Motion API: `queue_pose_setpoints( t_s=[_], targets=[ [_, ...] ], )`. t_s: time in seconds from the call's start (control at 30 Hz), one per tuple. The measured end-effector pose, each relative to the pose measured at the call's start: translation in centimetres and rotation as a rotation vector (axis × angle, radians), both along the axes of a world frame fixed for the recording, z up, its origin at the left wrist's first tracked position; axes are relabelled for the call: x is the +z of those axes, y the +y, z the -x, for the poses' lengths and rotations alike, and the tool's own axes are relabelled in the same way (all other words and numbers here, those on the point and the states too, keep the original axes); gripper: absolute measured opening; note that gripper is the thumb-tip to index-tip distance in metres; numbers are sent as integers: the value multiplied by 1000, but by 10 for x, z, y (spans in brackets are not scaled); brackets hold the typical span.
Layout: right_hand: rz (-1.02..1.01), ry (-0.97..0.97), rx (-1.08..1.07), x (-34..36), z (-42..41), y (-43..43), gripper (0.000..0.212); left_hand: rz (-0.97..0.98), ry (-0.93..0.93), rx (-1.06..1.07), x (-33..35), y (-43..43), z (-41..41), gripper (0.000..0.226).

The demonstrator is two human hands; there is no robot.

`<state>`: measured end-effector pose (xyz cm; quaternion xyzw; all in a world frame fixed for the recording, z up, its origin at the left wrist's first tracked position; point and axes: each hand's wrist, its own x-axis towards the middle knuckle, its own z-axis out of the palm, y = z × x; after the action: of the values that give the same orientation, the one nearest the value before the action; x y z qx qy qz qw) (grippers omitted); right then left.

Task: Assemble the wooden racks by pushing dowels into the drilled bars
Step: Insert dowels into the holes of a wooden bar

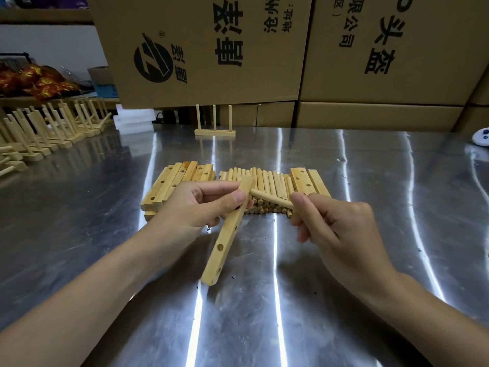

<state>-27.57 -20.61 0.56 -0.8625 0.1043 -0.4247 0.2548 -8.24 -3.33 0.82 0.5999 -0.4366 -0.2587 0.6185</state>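
Racks (60,128) are standing finished at left while the left hand (195,205) is gripping an empty drilled bar (225,242) and the right hand (341,229) is pinching its first dowel (270,198).

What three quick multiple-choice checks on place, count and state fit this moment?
1. Where does the finished rack stand?
A far side of the table, by the cartons; B at the near edge; C on the loose pile.
2. How many uprights does it carry?
A two; B three; C five.
3. The dowel in the right hand is:
A lying loose; B snapped; C pinched, tip against the bar that the left hand grips.

1A: it stands just before the cartons.
2B: three uprights show.
3C: fingers pinch it, tip meeting the bar.
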Motion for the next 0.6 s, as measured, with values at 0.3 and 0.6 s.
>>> queue_pose_setpoints(
  t_s=[0.3, 0.6],
  targets=[
    [119, -52, 42, 2, 0, 3, 17, -65, 4, 35, -1, 0, 3, 43],
    [26, 108, 12, 2, 0, 0, 43, -94, -16, 22, 3, -1, 9, 36]
  ],
)
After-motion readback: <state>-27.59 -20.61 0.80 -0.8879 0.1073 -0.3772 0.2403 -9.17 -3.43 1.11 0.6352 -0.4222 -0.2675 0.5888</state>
